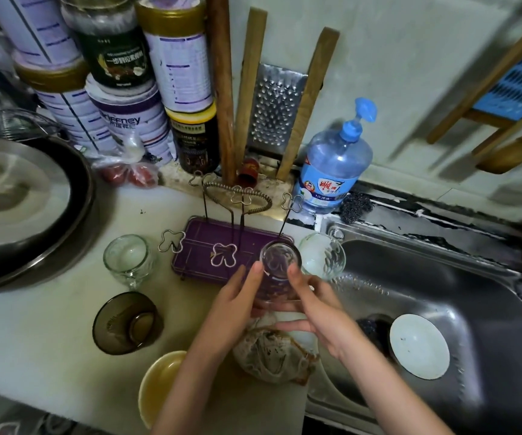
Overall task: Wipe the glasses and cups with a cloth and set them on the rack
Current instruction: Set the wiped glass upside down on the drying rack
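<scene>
Both hands, left (237,296) and right (316,312), are clasped round one clear, empty glass (280,262) over the near right corner of the purple rack (209,246). Beneath them lies the crumpled cloth (272,350), at the sink-side edge of the surface (33,340). An empty handled cup (126,255) stands left of the rack, and a white dish (418,345) lies in the sink (473,293).

The left hand (237,296) and right hand (313,306) hide the lower half of the glass (280,257) and part of the cloth (272,353); the metal pan (18,199) runs off the left edge.
</scene>
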A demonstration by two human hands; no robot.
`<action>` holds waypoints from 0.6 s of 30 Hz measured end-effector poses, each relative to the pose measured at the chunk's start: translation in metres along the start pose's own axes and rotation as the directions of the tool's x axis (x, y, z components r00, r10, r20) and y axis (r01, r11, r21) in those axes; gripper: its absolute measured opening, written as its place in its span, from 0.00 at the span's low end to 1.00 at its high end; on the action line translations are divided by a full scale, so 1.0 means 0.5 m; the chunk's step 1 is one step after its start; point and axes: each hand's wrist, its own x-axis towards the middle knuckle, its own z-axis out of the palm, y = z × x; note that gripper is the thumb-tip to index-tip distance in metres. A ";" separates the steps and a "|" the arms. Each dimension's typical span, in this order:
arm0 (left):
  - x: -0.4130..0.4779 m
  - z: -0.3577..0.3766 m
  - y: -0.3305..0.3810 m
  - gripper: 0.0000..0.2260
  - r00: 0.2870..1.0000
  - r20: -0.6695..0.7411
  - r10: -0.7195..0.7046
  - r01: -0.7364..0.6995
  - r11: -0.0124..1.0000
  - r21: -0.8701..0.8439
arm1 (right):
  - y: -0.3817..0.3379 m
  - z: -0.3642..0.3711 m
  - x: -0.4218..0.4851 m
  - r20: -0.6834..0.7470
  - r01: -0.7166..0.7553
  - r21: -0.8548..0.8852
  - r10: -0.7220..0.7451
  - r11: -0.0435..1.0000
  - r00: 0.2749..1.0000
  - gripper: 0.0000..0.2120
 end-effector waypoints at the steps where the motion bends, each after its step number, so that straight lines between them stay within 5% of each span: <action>1: 0.000 -0.001 0.003 0.46 1.000 0.011 0.005 -0.004 1.000 -0.004 | 0.001 -0.004 0.000 -0.006 -0.002 -0.008 0.002 1.000 1.000 0.40; 5: -0.005 0.000 0.009 0.30 0.999 0.022 0.031 -0.031 1.000 0.005 | 0.009 -0.015 -0.006 0.011 -0.001 -0.031 0.001 1.000 1.000 0.43; 8: -0.009 -0.004 0.005 0.36 1.000 0.004 0.029 -0.029 0.999 0.025 | 0.018 -0.024 -0.011 0.050 -0.008 -0.024 0.009 1.000 0.999 0.41; 14: -0.044 -0.013 0.006 0.24 0.997 -0.080 0.019 -0.009 0.992 0.124 | 0.045 -0.038 -0.022 0.098 0.013 -0.077 -0.006 0.997 0.995 0.24; 18: -0.078 -0.021 -0.010 0.29 0.988 -0.127 0.086 -0.060 0.980 0.190 | 0.077 -0.045 -0.030 0.089 0.033 -0.175 -0.018 0.984 0.996 0.11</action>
